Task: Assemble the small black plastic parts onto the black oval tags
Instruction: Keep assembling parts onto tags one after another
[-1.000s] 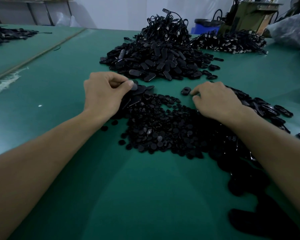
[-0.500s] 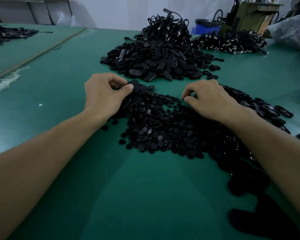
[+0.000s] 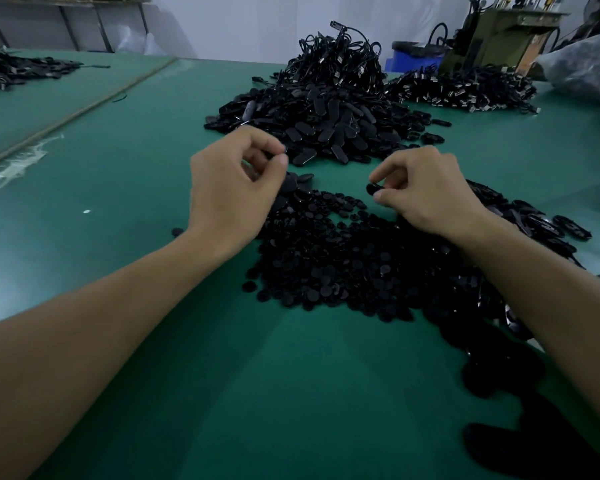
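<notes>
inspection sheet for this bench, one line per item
surface: green table mat, white smear at left edge
job's things: heap of small round parts near; oval tags pile behind it
clutter: white fleck; another dark pile on left table
grippers: left hand pinches a dark tag, mostly hidden; right hand pinches a small black part
cables: corded pieces heaped atop the tags; second corded heap far right
surroundings: blue bin, olive machine, plastic bag, white wall

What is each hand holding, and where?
Right hand pinches a small black part by its edge. Left hand pinches a dark piece between thumb and forefinger; which kind cannot be told.
</notes>
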Demonstrator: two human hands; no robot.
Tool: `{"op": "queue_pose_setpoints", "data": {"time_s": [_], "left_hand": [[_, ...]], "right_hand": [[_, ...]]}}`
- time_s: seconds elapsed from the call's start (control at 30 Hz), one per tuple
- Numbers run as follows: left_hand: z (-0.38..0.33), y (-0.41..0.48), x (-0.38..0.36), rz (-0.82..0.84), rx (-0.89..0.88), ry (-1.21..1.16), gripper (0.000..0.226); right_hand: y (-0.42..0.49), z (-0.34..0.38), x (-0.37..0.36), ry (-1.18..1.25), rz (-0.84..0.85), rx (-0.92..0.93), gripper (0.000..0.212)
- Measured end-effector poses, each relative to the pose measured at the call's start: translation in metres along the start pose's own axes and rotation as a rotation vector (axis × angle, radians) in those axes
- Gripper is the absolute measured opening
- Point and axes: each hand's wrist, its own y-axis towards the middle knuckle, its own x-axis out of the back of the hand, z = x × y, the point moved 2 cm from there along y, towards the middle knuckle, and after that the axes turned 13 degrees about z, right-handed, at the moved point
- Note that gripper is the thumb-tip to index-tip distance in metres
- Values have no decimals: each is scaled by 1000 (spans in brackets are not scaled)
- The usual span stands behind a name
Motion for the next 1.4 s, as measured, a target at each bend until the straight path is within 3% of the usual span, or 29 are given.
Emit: {"op": "queue_pose_setpoints", "data": {"time_s": [0.07, 0.2, 0.27, 0.37, 0.5, 0.63, 0.77, 1.4], "left_hand": [[-11, -4, -6, 45, -65, -77, 4], [-16, -7, -15, 177, -6, -231, 11], [-16, -8, -19, 247, 13, -242, 8], [-13, -8, -20, 296, 41, -266, 6], [-11, -5, -17, 230, 85, -422, 12], [-11, -5, -17, 211, 101, -548, 8], [-9, -5, -18, 253, 137, -628, 9], [-5, -7, -22, 297, 192, -666, 14]], "right_hand": [[0, 9, -1, 138, 30, 85, 15], [-5, 30, -4, 516, 210, 264, 17], [-7, 37, -6, 594, 267, 336, 21], [-8, 39, -7, 628, 244, 345, 26], [-7, 34, -8, 607, 142, 292, 22], [-7, 32, -11, 602, 172, 239, 6], [-5, 31, -10, 689, 162, 212, 10], [-3, 29, -17, 883, 163, 174, 9]]}}
